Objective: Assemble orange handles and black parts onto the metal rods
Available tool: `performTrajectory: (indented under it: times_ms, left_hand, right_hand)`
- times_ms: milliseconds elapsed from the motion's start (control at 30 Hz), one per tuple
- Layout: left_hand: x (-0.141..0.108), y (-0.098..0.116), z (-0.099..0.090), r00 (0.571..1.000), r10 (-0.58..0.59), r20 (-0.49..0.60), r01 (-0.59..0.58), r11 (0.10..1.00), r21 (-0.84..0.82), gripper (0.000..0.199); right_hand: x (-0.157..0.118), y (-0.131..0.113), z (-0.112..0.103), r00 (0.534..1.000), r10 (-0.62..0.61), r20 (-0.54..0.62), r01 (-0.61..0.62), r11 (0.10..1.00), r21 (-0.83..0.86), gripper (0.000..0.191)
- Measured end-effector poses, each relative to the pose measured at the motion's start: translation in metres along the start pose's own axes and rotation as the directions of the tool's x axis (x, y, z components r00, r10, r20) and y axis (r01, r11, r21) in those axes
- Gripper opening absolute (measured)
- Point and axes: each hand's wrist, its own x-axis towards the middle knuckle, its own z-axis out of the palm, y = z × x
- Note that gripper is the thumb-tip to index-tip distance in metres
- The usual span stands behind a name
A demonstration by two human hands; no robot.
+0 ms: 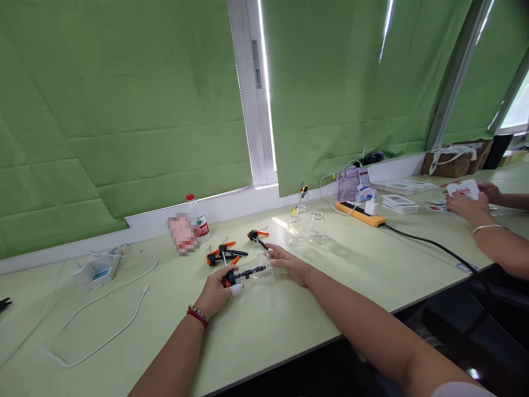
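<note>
My left hand [219,289] is closed around a black-and-orange clamp [230,277], its black bar reaching into a clear glass jar [257,271] that lies tilted sideways. At the jar's far right end, my right hand [289,263] holds the glass with its fingers. Behind my hands, other black-and-orange clamps [223,253] lie on the pale green table [322,309], and a separate clamp [258,237] rests just above my right fingers. Several clear jars [317,229] stand to the right, at least one with a clamp's orange and yellow tips above it.
A water bottle [200,220] stands beside a blurred pink item at the back. White cables and a white power strip [97,270] lie left. Rightward are an orange power strip [361,214], a purple bottle [347,184], card stacks [400,204] and another person's hands [467,204] holding a card.
</note>
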Motion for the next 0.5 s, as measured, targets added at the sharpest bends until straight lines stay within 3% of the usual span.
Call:
performTrajectory:
  times_ms: [133, 500]
  left_hand:
    - [0.001, -0.003, -0.001, 1.000, -0.019, 0.002, 0.019, 0.999, -0.030, 0.059]
    - [0.001, -0.004, -0.003, 0.998, -0.061, 0.017, 0.061, 0.997, -0.056, 0.063]
  right_hand:
    - [-0.001, 0.001, -0.004, 0.996, -0.039, 0.080, 0.041, 0.999, -0.025, 0.067]
    - [0.000, 0.002, 0.007, 0.999, 0.034, -0.036, -0.039, 0.991, -0.131, 0.056]
